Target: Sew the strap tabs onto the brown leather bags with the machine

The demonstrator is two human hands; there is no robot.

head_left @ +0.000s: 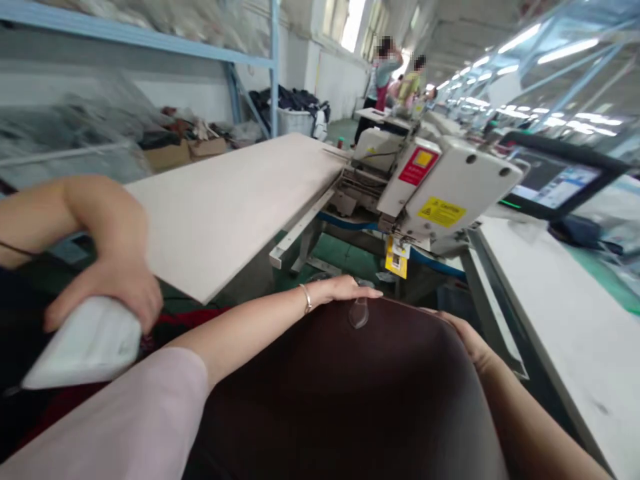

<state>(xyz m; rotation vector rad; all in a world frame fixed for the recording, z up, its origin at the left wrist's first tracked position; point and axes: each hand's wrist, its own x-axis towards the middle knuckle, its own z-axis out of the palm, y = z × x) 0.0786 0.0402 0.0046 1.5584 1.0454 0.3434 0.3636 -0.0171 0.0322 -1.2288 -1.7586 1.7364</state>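
Note:
A large, smooth dark brown sheet [380, 393] with a bowed surface fills the lower middle, its kind not clear. My left hand [347, 289], with a bracelet at the wrist, grips its far edge. Beside those fingers a clear teardrop-shaped piece [359, 313] lies against the sheet. My right hand [465, 337] holds the right edge, most of its fingers hidden behind the sheet. Just beyond both hands stands an industrial sewing machine [425, 187] with a yellow tag [396, 259] hanging under its head.
At the left, a co-worker's hand [117, 283] grips a blurred white object [90, 343]. A pale tabletop [240, 193] flanks the machine on the left; a white table [565, 320] and a monitor [550, 173] are at the right. Blue shelving [150, 33] and other people are farther back.

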